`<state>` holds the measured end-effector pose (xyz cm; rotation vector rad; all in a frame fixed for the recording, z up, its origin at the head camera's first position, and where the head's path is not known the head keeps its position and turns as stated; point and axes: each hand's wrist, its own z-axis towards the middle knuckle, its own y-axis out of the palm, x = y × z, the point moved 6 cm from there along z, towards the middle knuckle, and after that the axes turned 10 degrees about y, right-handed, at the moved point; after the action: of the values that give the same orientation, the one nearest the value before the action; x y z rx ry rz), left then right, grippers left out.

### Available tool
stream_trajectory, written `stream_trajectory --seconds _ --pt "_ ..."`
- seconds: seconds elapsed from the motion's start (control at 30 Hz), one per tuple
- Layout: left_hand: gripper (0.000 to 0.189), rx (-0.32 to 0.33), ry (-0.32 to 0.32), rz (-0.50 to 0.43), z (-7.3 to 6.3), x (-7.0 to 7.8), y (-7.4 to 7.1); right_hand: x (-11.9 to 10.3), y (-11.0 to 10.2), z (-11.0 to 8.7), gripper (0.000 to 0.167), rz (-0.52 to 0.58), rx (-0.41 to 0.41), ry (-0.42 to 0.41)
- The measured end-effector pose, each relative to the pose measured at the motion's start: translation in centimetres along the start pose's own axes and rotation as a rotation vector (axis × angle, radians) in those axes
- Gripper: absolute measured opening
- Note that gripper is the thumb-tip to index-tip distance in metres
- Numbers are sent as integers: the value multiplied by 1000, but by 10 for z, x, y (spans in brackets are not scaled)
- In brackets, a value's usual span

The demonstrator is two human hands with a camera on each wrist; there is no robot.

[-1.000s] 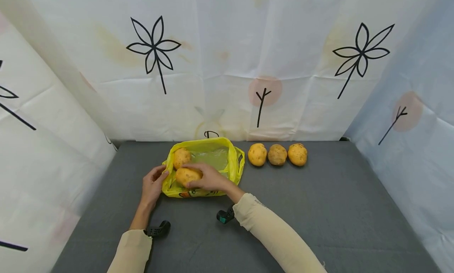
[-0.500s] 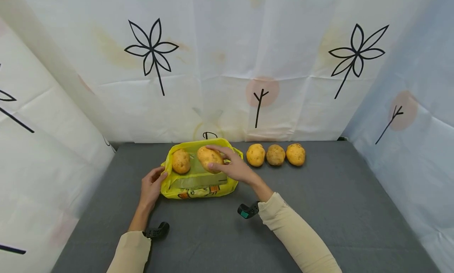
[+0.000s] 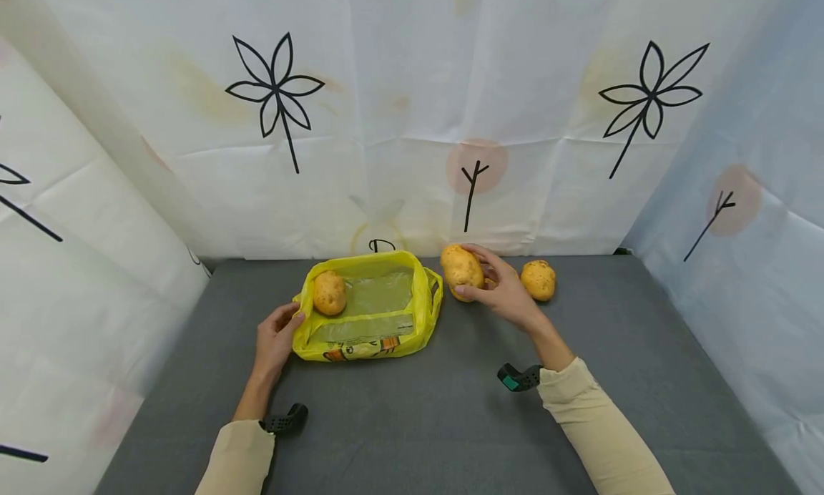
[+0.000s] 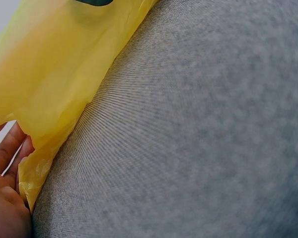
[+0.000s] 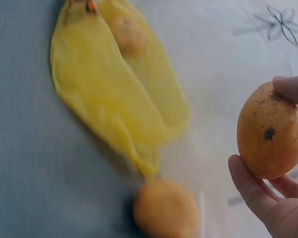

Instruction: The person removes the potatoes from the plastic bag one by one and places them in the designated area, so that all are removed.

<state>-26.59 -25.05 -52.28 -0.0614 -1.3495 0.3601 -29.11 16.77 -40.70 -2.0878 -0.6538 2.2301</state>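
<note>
My right hand [image 3: 479, 275] grips a yellow potato [image 3: 458, 265] from the side, lifted just right of the yellow plastic bag [image 3: 370, 330]. In the right wrist view the same potato [image 5: 272, 131] sits between thumb and fingers. Another potato [image 3: 329, 292] lies inside the bag at its left. My left hand [image 3: 286, 317] pinches the bag's left edge [image 4: 39, 163]. A third potato [image 3: 538, 280] rests on the table to the right; my right hand hides what lies between.
The grey table [image 3: 450, 423] is walled in by white printed sheets [image 3: 399, 123] at the back and both sides. A blurred potato [image 5: 166, 208] lies on the table below the bag [image 5: 114, 99] in the right wrist view.
My right hand has carried the potato out of the bag and to the right, over the row of potatoes. The left hand has kept its hold on the bag's edge.
</note>
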Motion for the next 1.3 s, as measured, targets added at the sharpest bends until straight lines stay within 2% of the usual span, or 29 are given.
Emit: stream_trajectory --seconds 0.4,0.63,0.83,1.07,1.3 --pt "40 6 2 7 0 0 0 35 -101 -29 78 -98 240 94" --pt "39 13 8 12 -1 1 0 64 -143 -39 80 -124 346 192" --pt "39 12 6 16 -1 1 0 91 -163 -43 80 -161 402 284" --pt "39 6 1 12 -2 1 0 123 -171 -40 80 -187 395 416" --pt "41 1 -1 10 -1 2 1 133 -169 -36 80 -215 380 437"
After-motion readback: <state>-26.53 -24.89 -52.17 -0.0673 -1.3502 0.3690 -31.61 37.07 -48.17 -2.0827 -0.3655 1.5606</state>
